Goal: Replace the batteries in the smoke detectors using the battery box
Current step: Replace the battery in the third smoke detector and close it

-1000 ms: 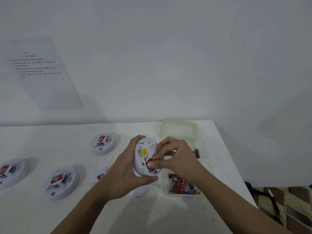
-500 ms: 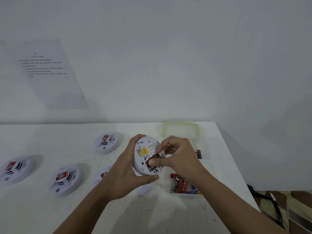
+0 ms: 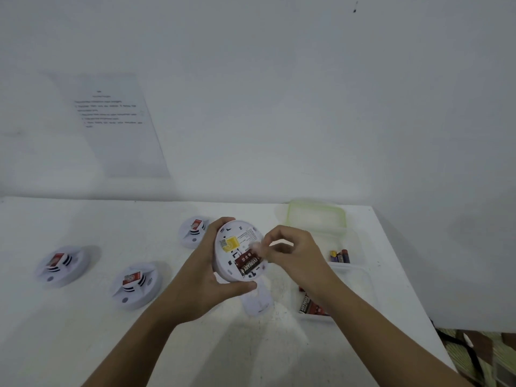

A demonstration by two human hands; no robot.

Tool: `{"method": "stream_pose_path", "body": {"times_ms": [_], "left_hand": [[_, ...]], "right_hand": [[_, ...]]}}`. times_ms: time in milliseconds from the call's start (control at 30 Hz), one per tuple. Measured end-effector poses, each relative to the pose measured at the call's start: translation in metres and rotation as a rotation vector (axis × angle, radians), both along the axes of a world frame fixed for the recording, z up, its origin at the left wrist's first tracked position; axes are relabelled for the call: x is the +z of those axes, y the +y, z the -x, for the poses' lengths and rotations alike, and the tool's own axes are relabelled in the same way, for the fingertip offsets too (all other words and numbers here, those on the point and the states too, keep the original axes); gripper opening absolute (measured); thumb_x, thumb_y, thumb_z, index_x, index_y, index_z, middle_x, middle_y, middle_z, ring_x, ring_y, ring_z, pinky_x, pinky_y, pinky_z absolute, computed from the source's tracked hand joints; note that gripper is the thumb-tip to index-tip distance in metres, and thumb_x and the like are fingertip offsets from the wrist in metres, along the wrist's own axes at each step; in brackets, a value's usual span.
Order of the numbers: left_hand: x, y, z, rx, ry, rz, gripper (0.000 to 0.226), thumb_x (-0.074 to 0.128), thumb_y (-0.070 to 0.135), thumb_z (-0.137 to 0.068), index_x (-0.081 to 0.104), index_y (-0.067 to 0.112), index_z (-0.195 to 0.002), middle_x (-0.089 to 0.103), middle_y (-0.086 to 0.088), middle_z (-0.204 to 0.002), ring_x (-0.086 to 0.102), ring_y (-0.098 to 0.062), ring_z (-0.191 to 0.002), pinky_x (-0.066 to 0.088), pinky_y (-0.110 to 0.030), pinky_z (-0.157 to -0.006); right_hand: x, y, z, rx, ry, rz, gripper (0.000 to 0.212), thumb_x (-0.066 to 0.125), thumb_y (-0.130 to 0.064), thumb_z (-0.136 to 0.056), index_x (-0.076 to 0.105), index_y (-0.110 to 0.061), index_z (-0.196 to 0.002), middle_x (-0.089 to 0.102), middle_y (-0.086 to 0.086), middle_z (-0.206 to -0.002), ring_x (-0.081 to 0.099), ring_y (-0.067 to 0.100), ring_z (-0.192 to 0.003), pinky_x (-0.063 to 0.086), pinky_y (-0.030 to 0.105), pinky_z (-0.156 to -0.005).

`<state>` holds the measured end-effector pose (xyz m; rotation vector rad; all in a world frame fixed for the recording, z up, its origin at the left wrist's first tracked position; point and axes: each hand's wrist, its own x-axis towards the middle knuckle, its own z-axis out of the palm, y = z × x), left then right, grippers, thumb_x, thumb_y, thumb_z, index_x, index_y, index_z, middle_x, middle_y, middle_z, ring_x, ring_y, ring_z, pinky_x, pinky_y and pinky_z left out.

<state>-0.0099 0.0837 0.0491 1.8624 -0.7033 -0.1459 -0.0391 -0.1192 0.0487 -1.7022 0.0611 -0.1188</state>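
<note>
Flat on the wall above the white table (image 3: pixel 69 344), a printed paper sheet (image 3: pixel 111 127), lettering too blurred to read. Face up and well apart on the tabletop: a far-left round white plastic smoke detector (image 3: pixel 60 265), a second white smoke detector (image 3: pixel 136 284) nearer, and a third white smoke detector (image 3: pixel 194 231) farther back. A small red label on each, wording illegible.

Just right of the third, lifted off the table in the left hand (image 3: pixel 206 280): the held white smoke detector (image 3: pixel 238 251), back side up, gripped round its rim by curled fingers and thumb. On that back, a yellow square sticker (image 3: pixel 231 244), unreadable fine print, and two red-and-black batteries (image 3: pixel 248 265) seated side by side, marked "EVEREADY".

At the detector's right rim, the right hand (image 3: pixel 296 261), fingers curled and fingertips blurred; cannot tell whether pinching anything. Below the hands, a loose white plastic cover (image 3: pixel 257 303) on the table.

Farther right, the clear plastic battery box (image 3: pixel 349 266): loose red batteries (image 3: pixel 308 304) reading "EVEREADY" at its near end, blue and red batteries (image 3: pixel 339 256) at its far end. Behind it, a green-rimmed clear lid (image 3: pixel 315 216).
</note>
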Motion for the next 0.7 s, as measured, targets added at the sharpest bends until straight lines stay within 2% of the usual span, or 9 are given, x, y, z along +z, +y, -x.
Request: {"method": "stream_pose_path", "body": {"times_ms": [67,100,200,267,367,467,533,633,700], "left_hand": [[0.0,0.014,-0.001,0.034,0.005,0.026,0.098,0.093,0.027,-0.064,0.035,0.03,-0.142,0.051,0.018,-0.134,0.052,-0.01,-0.129,0.057,-0.032,-0.096],[0.0,0.021,-0.002,0.05,0.014,0.044,0.095,0.092,0.026,-0.063,0.037,0.031,-0.141,0.052,0.016,-0.133,0.054,-0.012,-0.128,0.057,-0.031,-0.095],[-0.001,0.042,-0.003,0.081,0.047,0.087,0.091,0.091,0.014,-0.063,0.042,0.033,-0.138,0.055,0.012,-0.133,0.055,-0.018,-0.128,0.057,-0.026,-0.09],[-0.002,0.054,-0.004,0.095,0.07,0.097,0.092,0.09,0.012,-0.062,0.043,0.035,-0.137,0.055,0.011,-0.135,0.055,-0.02,-0.128,0.057,-0.023,-0.089],[-0.004,0.064,-0.005,0.089,0.091,0.1,0.094,0.092,0.007,-0.063,0.043,0.036,-0.136,0.055,0.009,-0.137,0.055,-0.021,-0.128,0.057,-0.021,-0.088],[-0.007,0.069,-0.008,0.084,0.096,0.086,0.095,0.091,0.002,-0.064,0.041,0.034,-0.138,0.052,0.009,-0.139,0.055,-0.018,-0.128,0.057,-0.021,-0.087],[-0.009,0.071,-0.011,0.073,0.096,0.063,0.098,0.092,0.005,-0.064,0.038,0.034,-0.14,0.051,0.01,-0.141,0.054,-0.015,-0.129,0.057,-0.022,-0.089],[-0.01,0.072,-0.013,0.055,0.123,0.053,0.101,0.092,0.008,-0.064,0.035,0.032,-0.144,0.05,0.012,-0.142,0.053,-0.014,-0.13,0.057,-0.03,-0.094],[-0.012,0.072,-0.014,0.045,0.147,0.055,0.102,0.092,0.009,-0.065,0.035,0.032,-0.145,0.05,0.016,-0.141,0.052,-0.013,-0.131,0.056,-0.037,-0.098]], "right_hand": [[-0.007,0.006,-0.004,-0.054,0.003,-0.015,0.023,0.076,-0.028,-0.089,0.069,-0.008,-0.084,0.073,0.006,-0.09,0.075,0.023,-0.082,0.063,0.039,-0.08],[-0.012,0.008,-0.006,-0.074,-0.004,0.048,0.02,0.074,-0.028,-0.091,0.068,-0.01,-0.083,0.072,0.004,-0.087,0.074,0.021,-0.079,0.063,0.036,-0.078],[-0.031,0.013,-0.014,-0.046,-0.017,0.445,0.012,0.07,-0.022,-0.093,0.068,-0.015,-0.084,0.07,-0.005,-0.082,0.066,0.007,-0.071,0.054,0.023,-0.069],[-0.042,0.02,-0.017,0.032,0.002,0.751,0.011,0.066,-0.025,-0.094,0.068,-0.016,-0.099,0.069,-0.002,-0.094,0.063,0.011,-0.083,0.049,0.025,-0.076],[-0.052,0.033,-0.019,0.11,0.085,1.045,0.032,0.058,-0.034,-0.098,0.059,-0.014,-0.123,0.062,0.004,-0.113,0.058,0.021,-0.104,0.044,0.028,-0.084],[-0.059,0.046,-0.019,0.154,0.188,1.165,0.038,0.063,-0.044,-0.094,0.055,-0.013,-0.114,0.056,0.005,-0.107,0.056,0.024,-0.1,0.042,0.031,-0.075],[-0.062,0.051,-0.019,0.181,0.278,1.186,0.047,0.07,-0.048,-0.088,0.054,-0.013,-0.115,0.054,0.006,-0.112,0.055,0.024,-0.104,0.04,0.031,-0.075],[-0.064,0.055,-0.02,0.201,0.345,1.204,0.057,0.077,-0.045,-0.084,0.052,-0.012,-0.123,0.053,0.009,-0.122,0.052,0.025,-0.113,0.039,0.031,-0.079],[-0.065,0.057,-0.021,0.191,0.364,1.191,0.059,0.08,-0.042,-0.081,0.052,-0.01,-0.122,0.053,0.011,-0.123,0.053,0.026,-0.111,0.038,0.031,-0.078]]}}
